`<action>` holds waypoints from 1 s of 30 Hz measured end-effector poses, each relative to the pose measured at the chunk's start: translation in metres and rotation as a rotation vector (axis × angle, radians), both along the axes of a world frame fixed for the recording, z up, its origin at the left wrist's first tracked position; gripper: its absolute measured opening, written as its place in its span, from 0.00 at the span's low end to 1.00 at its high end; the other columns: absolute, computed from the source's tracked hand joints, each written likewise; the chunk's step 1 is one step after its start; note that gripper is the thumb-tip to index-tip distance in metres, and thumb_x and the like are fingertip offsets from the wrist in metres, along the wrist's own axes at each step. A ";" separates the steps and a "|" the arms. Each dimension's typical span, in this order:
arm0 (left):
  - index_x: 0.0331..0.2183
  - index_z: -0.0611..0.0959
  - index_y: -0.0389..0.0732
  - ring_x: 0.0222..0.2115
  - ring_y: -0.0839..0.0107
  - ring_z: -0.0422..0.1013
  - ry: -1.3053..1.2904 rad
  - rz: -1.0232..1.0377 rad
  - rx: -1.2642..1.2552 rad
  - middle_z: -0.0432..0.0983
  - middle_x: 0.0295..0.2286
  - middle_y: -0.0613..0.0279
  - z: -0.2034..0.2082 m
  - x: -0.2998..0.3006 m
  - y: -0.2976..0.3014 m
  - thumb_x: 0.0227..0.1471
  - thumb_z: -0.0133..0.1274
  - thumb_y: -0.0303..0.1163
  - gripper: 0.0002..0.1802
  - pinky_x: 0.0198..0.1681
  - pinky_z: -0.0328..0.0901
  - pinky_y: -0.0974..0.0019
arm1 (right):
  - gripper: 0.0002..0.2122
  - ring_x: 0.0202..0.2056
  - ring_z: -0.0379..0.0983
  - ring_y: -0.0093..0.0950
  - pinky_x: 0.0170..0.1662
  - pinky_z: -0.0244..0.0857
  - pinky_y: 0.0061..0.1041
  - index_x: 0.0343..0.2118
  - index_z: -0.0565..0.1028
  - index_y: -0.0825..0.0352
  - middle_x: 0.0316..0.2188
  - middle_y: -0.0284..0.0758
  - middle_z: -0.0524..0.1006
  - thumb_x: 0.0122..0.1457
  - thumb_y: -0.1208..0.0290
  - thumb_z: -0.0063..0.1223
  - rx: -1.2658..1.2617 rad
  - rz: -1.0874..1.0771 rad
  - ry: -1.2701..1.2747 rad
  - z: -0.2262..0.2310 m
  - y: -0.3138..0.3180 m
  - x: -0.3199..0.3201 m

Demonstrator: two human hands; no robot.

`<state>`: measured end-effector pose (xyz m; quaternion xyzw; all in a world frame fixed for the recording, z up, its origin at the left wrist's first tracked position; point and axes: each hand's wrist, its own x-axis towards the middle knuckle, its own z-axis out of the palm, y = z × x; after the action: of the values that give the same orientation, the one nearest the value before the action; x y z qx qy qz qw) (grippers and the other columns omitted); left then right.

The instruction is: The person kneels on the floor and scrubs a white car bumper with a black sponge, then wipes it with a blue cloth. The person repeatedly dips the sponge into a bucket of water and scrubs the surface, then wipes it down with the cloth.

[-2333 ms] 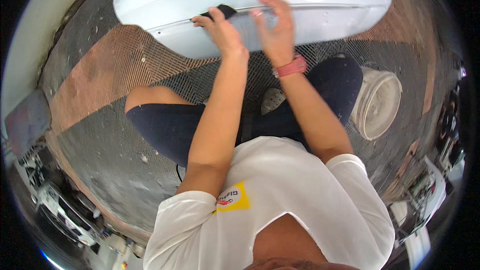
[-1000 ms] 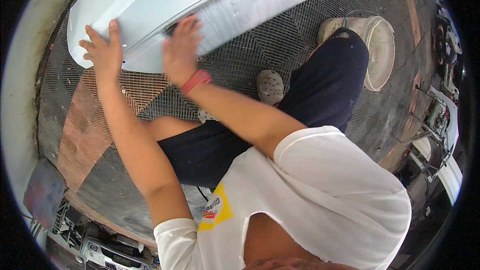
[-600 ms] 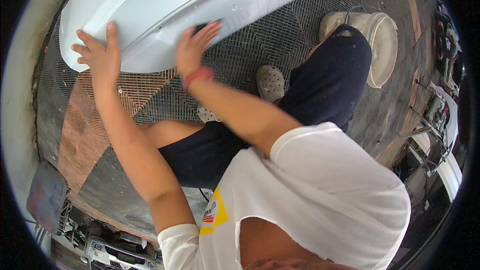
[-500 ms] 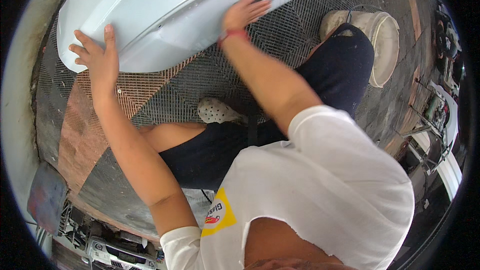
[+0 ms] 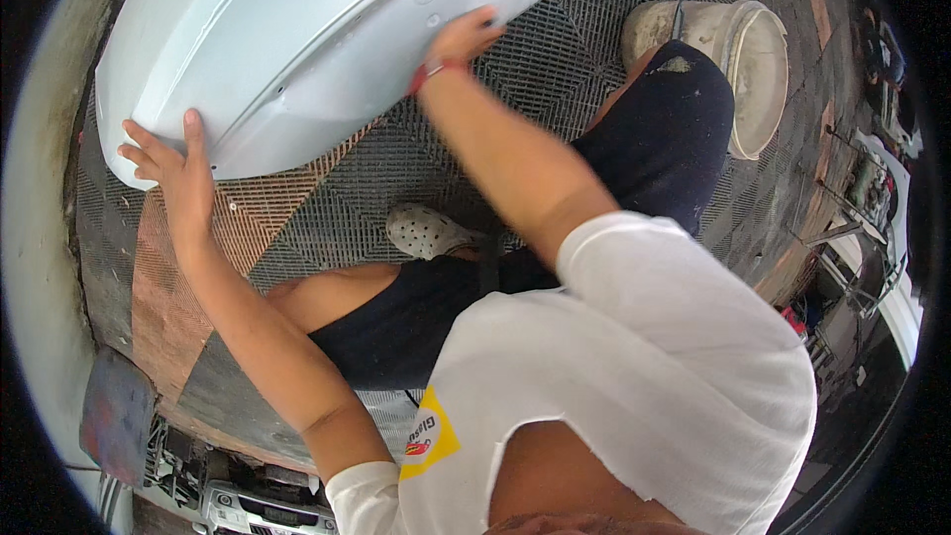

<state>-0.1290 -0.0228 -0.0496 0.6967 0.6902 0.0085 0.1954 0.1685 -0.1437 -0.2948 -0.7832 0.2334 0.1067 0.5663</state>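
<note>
A long, curved, glossy white car body panel (image 5: pixel 297 30), apparently a bumper, fills the upper left. Small holes and round marks dot its lower strip. My left hand (image 5: pixel 176 176) lies on its near left corner, open, the thumb and fingers spread. Farther right, my right hand (image 5: pixel 464 38), with a red band at the wrist, rests on the panel's near edge. Motion smears it, and its fingers look bent over a small dark piece. That piece is mostly hidden under the fingers, so its kind cannot be made out.
A dirty white bucket (image 5: pixel 758 79) lies tipped on its side at my right knee. Black and terracotta grid tiles (image 5: pixel 396 154) cover the floor. A pale wall (image 5: pixel 45 208) runs along the left. Car parts (image 5: pixel 867 208) crowd the right side, and a car front (image 5: pixel 263 510) shows at lower left.
My right hand has slid left and a little nearer along the panel's edge. The panel and my left hand sit slightly lower and farther left in view.
</note>
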 end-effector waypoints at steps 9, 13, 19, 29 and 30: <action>0.74 0.31 0.47 0.71 0.24 0.21 0.053 -0.025 -0.016 0.17 0.72 0.32 -0.001 0.001 0.007 0.61 0.39 0.77 0.63 0.71 0.41 0.24 | 0.41 0.77 0.33 0.54 0.78 0.31 0.48 0.74 0.36 0.79 0.76 0.62 0.35 0.76 0.47 0.28 -0.092 0.267 0.327 0.039 -0.014 -0.029; 0.74 0.32 0.48 0.71 0.23 0.21 0.009 -0.001 -0.005 0.17 0.72 0.31 0.002 0.002 0.000 0.61 0.40 0.77 0.63 0.71 0.41 0.23 | 0.41 0.78 0.28 0.51 0.78 0.26 0.47 0.75 0.35 0.78 0.76 0.61 0.32 0.76 0.45 0.24 -0.109 0.240 -0.145 0.038 0.000 0.069; 0.75 0.32 0.49 0.70 0.20 0.20 -0.040 -0.004 0.024 0.17 0.71 0.30 0.000 0.005 -0.003 0.65 0.44 0.70 0.59 0.70 0.40 0.22 | 0.39 0.78 0.26 0.46 0.79 0.22 0.45 0.76 0.36 0.73 0.78 0.55 0.33 0.76 0.43 0.13 -0.028 0.455 -0.282 0.083 0.046 0.167; 0.74 0.32 0.49 0.70 0.20 0.24 0.036 -0.005 -0.049 0.18 0.72 0.32 0.009 0.007 0.000 0.65 0.42 0.70 0.58 0.71 0.44 0.25 | 0.39 0.78 0.22 0.49 0.77 0.19 0.50 0.75 0.33 0.75 0.78 0.51 0.31 0.76 0.45 0.20 0.120 0.680 -0.526 0.128 0.036 0.026; 0.74 0.32 0.49 0.70 0.19 0.24 0.046 -0.001 -0.048 0.18 0.72 0.32 0.008 0.006 0.000 0.65 0.42 0.70 0.58 0.71 0.44 0.25 | 0.40 0.78 0.23 0.47 0.78 0.19 0.48 0.76 0.34 0.74 0.78 0.50 0.31 0.76 0.44 0.21 0.177 0.619 -0.437 0.131 0.040 0.079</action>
<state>-0.1228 -0.0227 -0.0416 0.6921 0.6942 -0.0243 0.1961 0.2472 -0.1032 -0.1641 -0.7691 -0.1502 0.1229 0.6090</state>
